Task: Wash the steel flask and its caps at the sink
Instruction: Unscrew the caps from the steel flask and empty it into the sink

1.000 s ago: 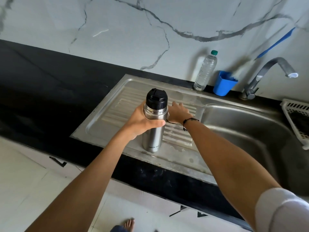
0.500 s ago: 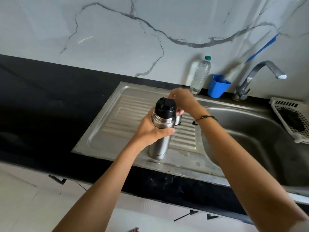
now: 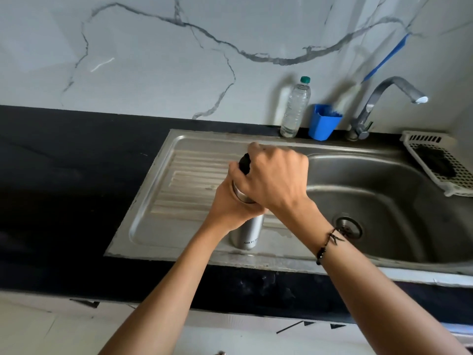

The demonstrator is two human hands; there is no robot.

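Both hands [image 3: 276,180] clenched, seemingly gripping.

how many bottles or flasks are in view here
2: the steel flask stands on the sink's drainboard, gripped by both hands; a clear plastic bottle stands at the wall behind the sink. None appears hidden.

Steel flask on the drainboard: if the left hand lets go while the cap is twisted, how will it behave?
The steel flask is tall and narrow, standing upright on the ribbed drainboard, so it would probably tip. Its smooth metal wall looks slippery; the left hand likely needs a firm grip while the right hand turns the black cap.
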